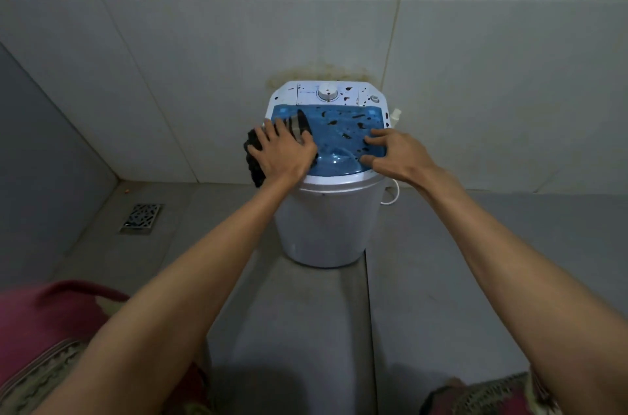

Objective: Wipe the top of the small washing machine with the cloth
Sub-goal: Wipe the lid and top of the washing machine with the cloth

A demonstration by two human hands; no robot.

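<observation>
Small washing machine [328,221] sits on the grey floor against the tiled wall [204,57]; its blue translucent lid [343,132] and the white control panel [326,93] behind it are spattered with dark blotches. Left hand [283,151] is spread flat, palm down, pinning the dark cloth [254,156] on the lid's left edge; a good part of the cloth hangs off the side of the machine, only a strip shows past the fingertips. Right hand [396,153] is open, fingers splayed, tips touching the lid's right side, holding nothing, looks like bracing. Judgement: wipe is at an early stage, most blotches on the centre, right and panel remain. Risks: cloth is mostly off the edge, so a sweep right may drag only a thin strip and smear rather than lift; it could also slip off to the floor. Lid looks thin, heavy palm pressure may flex it or pop it open. Machine is light-looking, so a sideways push without the right-hand brace could shift it. Right hand sits in the sweep path and covers some spots. Panel pass may catch the dial [328,92] and turn it. White cord [390,192] on the right could snag.
</observation>
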